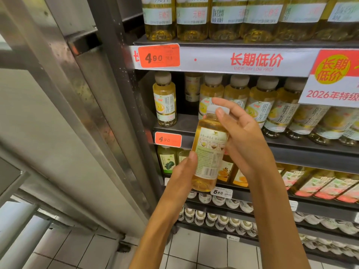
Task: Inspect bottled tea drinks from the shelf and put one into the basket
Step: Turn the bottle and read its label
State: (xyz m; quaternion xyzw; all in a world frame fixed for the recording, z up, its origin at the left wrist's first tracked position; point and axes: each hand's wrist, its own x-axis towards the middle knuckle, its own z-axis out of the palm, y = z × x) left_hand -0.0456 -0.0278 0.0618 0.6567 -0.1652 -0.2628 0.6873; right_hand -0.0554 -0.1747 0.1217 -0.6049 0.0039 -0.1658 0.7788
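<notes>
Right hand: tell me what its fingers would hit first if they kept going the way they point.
Probably the tea bottles on the shelf behind the right hand; depth is unclear.

Between my hands I see a bottle (209,152) of clear glossy plastic with a matt paper-like label. Left of my left hand (181,173) stands a scuffed, brushed metal post (108,117). Below, the floor tiles (196,251) look smooth and glazed.

Bottle (208,152) label print too small; left hand (180,171) fingers behind it.
</notes>
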